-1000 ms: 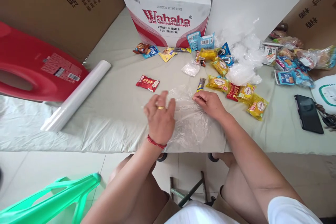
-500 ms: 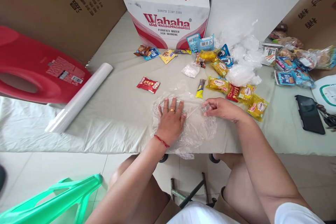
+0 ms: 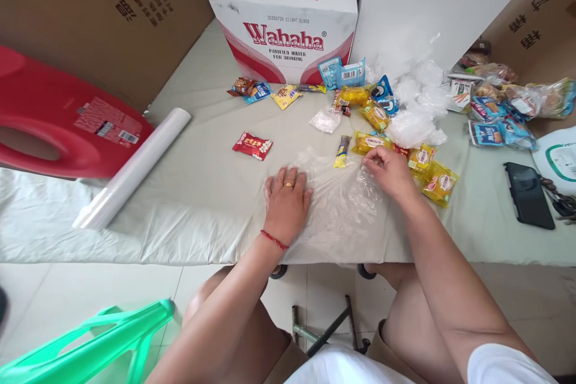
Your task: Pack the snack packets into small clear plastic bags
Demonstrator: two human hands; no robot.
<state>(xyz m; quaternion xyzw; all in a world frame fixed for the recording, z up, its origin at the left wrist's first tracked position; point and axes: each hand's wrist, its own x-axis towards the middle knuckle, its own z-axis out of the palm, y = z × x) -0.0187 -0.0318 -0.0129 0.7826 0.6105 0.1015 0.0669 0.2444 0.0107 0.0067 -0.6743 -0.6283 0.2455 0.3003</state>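
A clear plastic bag [image 3: 339, 207] lies flat on the cloth-covered table [image 3: 198, 192] near its front edge. My left hand [image 3: 287, 198], with a gold ring and a red wrist cord, presses flat on the bag's left side. My right hand [image 3: 390, 171] pinches the bag's upper right corner between its fingers. Just beyond the bag lie a yellow stick snack [image 3: 342, 151], a yellow snack packet [image 3: 368, 141] and a red snack packet [image 3: 252, 145].
Several more snack packets [image 3: 434, 177] and crumpled clear bags [image 3: 411, 126] are spread to the right. A plastic roll [image 3: 132, 167] and a red stool [image 3: 58, 126] sit left, a Wahaha box [image 3: 283, 33] behind, a phone [image 3: 527, 194] far right, a green stool [image 3: 90, 342] below.
My right hand has pulled the bag's corner up and to the right, spreading the bag wider. My left hand has slid slightly left and stays pressed on the plastic.
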